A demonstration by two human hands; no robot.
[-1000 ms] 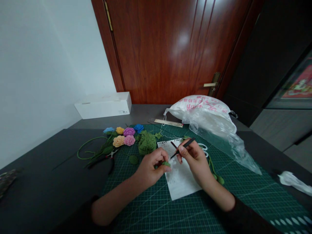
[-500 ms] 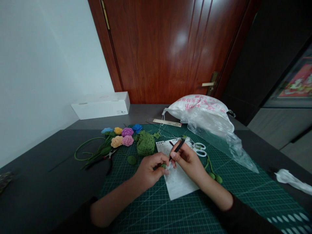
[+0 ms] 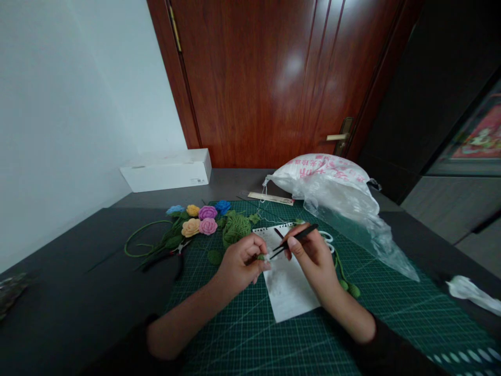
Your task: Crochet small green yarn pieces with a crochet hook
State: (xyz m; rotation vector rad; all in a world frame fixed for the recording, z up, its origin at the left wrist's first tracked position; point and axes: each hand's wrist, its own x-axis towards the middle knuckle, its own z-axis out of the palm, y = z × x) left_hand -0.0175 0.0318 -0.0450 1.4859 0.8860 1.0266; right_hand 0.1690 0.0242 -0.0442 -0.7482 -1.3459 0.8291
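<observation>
My left hand (image 3: 241, 265) pinches a small green crocheted piece (image 3: 261, 257), mostly covered by the fingers. A bit of white fluff (image 3: 267, 257) shows at its end. In my right hand (image 3: 315, 261) is a pair of black tweezers (image 3: 300, 235), gripped like a pen, with tips a little apart right at the fluff. Beneath both hands lies a sheet of white paper (image 3: 291, 297) with torn spiral holes. A thin dark stick-like thing (image 3: 278, 233) shows on the paper, partly behind the right hand. White-handled scissors (image 3: 329, 240) are half hidden beyond that hand.
Crocheted flowers (image 3: 207, 225) and black pliers (image 3: 180, 256) lie left on the green cutting mat (image 3: 235, 334), by a ball of green yarn (image 3: 236, 227). Green stems (image 3: 348, 286) lie right. Behind stand a white box (image 3: 168, 172), a ruler (image 3: 270, 198) and a stuffed plastic bag (image 3: 324, 177).
My right hand has shifted slightly right and tilted the tweezers flatter, so their tips now show. The left hand keeps its pinch on the green piece. The view has moved slightly.
</observation>
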